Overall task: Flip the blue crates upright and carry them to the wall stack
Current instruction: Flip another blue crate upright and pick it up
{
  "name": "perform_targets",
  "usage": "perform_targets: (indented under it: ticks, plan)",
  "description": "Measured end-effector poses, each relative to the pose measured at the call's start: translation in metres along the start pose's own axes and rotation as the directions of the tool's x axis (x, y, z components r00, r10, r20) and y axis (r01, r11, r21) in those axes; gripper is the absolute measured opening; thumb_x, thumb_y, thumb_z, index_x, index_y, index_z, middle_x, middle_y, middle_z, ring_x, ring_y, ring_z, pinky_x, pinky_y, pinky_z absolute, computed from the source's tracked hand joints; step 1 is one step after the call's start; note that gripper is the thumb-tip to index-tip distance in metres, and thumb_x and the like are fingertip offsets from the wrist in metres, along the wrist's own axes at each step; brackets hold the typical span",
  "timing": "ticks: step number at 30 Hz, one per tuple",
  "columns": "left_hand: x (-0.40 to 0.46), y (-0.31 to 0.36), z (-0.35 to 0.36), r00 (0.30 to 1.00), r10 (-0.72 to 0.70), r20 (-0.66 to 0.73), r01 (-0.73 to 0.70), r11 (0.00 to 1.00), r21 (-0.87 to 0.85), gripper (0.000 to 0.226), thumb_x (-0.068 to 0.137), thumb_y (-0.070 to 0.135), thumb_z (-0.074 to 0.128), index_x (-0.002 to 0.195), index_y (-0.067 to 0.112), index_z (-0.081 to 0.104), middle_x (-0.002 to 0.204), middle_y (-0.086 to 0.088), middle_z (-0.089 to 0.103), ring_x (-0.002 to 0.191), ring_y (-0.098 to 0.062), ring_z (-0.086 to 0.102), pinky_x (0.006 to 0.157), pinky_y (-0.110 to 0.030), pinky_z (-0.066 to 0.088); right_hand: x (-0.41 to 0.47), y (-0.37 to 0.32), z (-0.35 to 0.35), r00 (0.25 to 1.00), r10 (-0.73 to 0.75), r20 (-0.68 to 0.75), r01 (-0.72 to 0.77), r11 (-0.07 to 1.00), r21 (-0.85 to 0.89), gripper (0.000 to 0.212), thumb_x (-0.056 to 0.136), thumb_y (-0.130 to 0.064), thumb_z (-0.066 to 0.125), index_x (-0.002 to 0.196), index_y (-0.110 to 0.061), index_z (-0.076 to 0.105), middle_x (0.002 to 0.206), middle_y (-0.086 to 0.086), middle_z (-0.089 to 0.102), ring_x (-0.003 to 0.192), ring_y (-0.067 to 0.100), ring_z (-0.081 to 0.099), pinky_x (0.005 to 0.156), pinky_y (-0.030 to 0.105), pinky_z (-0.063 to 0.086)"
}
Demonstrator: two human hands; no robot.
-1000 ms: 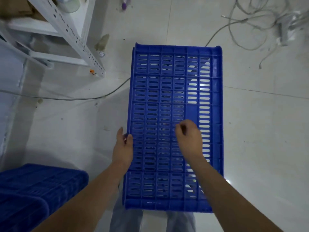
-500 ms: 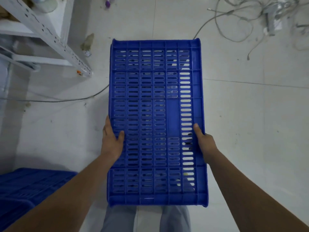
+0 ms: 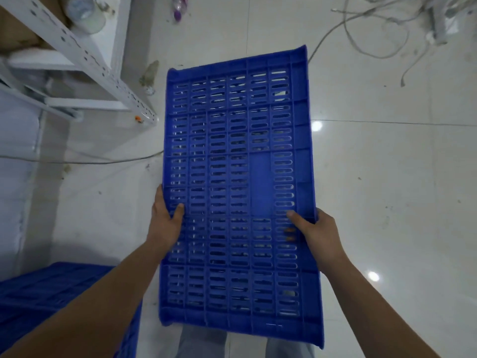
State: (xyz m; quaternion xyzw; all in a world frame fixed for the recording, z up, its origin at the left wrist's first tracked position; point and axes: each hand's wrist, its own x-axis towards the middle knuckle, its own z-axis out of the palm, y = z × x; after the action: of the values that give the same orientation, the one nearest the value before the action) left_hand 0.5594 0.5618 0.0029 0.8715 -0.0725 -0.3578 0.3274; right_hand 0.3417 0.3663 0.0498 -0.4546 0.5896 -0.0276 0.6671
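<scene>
1. The right hand [image 3: 318, 235], which lay on the middle of the slotted face 1 second ago, has moved out to the right long edge of the blue crate [image 3: 240, 187]. Both hands now hold it on opposite sides.
2. The crate has also tipped — its right side now sits higher or nearer than its left. I judge the lift or the flip has begun, with the carry to the wall stack not yet started.
3. The left hand [image 3: 165, 223] grips the left long edge, thumb lying on the slotted face and fingers wrapped out of sight beneath.
4. The right hand clasps its edge the same way — thumb on top, fingertips glimpsed through the slots.
5. Both forearms reach forward and slightly inward, and the crate is held in front of the person's legs, over the tiled floor [image 3: 387, 177].
6. More blue crates [image 3: 51, 301] sit at lower left; a white metal rack [image 3: 85, 55] and a loose cable [image 3: 361, 34] lie close to the path.
</scene>
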Motion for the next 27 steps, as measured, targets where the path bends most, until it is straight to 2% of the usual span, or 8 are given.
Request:
perform_targets:
  ticks: [3,6,10,14,16,19,24,27]
  plan:
    - [0.003,-0.003,-0.008,0.996,-0.092,0.020,0.091,0.996,0.006,0.070,0.099,0.027,0.042,0.153,0.031,-0.002,0.156,-0.005,0.028,0.132,-0.031,0.043,0.106,-0.042,0.040,-0.008,-0.011,0.015,0.996,-0.085,-0.011,0.084,0.994,-0.072,0.016,0.087,-0.018,0.067,0.100,-0.011,0.063,0.085,0.003,0.069,0.057,0.010,0.070,0.057,0.029,0.061]
    - [0.001,-0.002,-0.011,0.965,-0.258,0.045,0.255,0.965,0.059,0.068,0.100,0.031,0.038,0.152,0.034,-0.007,0.152,-0.011,0.037,0.090,-0.031,0.060,0.073,-0.033,0.049,-0.015,-0.023,0.030,0.987,-0.156,-0.045,0.141,0.960,-0.242,0.033,0.087,-0.023,0.067,0.104,0.005,0.062,0.085,0.010,0.069,0.067,0.015,0.071,0.064,0.038,0.061]
    - [-0.006,0.009,-0.011,0.954,-0.293,0.068,0.295,0.955,-0.031,0.061,0.100,0.036,0.037,0.153,0.035,0.006,0.155,-0.004,0.033,0.127,-0.031,0.049,0.100,-0.035,0.040,-0.019,-0.036,0.045,0.962,-0.266,-0.056,0.201,0.836,-0.510,0.041,0.085,-0.037,0.066,0.087,0.003,0.059,0.076,0.018,0.067,0.065,0.025,0.069,0.063,0.048,0.058]
    - [-0.006,0.029,-0.002,0.974,-0.198,0.112,0.213,0.966,-0.147,0.057,0.099,0.045,0.033,0.152,0.039,0.011,0.154,0.004,0.035,0.106,-0.013,0.054,0.092,-0.029,0.038,-0.025,-0.041,0.056,0.946,-0.322,0.020,0.216,0.587,-0.780,0.042,0.087,-0.047,0.060,0.080,-0.006,0.052,0.067,0.013,0.064,0.061,0.028,0.062,0.054,0.039,0.052]
    - [-0.001,0.040,0.002,0.976,-0.186,0.117,0.210,0.944,-0.255,0.058,0.099,0.048,0.032,0.152,0.038,0.012,0.157,0.007,0.028,0.128,-0.015,0.045,0.107,-0.034,0.035,-0.024,-0.036,0.060,0.940,-0.333,0.077,0.235,0.464,-0.854,0.040,0.090,-0.048,0.056,0.077,-0.012,0.043,0.056,0.005,0.048,0.049,0.020,0.045,0.045,0.032,0.036]
    - [0.009,0.054,0.007,0.971,-0.191,0.144,0.236,0.864,-0.446,0.061,0.096,0.054,0.031,0.152,0.037,0.013,0.156,0.008,0.028,0.142,-0.020,0.032,0.117,-0.041,0.028,-0.019,-0.019,0.062,0.922,-0.350,0.165,0.286,0.329,-0.900,0.039,0.092,-0.047,0.053,0.076,-0.015,0.035,0.051,-0.001,0.030,0.043,0.013,0.027,0.041,0.029,0.022]
    - [0.015,0.070,0.010,0.965,-0.215,0.151,0.263,0.765,-0.588,0.068,0.092,0.060,0.035,0.151,0.028,0.023,0.154,0.004,0.032,0.139,-0.019,0.035,0.116,-0.044,0.030,-0.013,0.020,0.067,0.870,-0.411,0.272,0.398,0.260,-0.879,0.045,0.079,-0.034,0.074,0.068,-0.018,0.033,0.045,-0.011,0.010,0.036,0.003,0.009,0.037,0.017,0.007]
    - [0.019,0.070,0.015,0.957,-0.266,0.120,0.288,0.799,-0.527,0.063,0.091,0.052,0.048,0.144,0.021,0.037,0.143,-0.001,0.048,0.129,-0.024,0.048,0.111,-0.047,0.037,-0.008,0.047,0.066,0.868,-0.410,0.281,0.393,0.219,-0.893,0.033,0.082,-0.028,0.072,0.072,-0.016,0.043,0.046,-0.008,0.026,0.033,0.012,0.024,0.040,0.017,0.011]
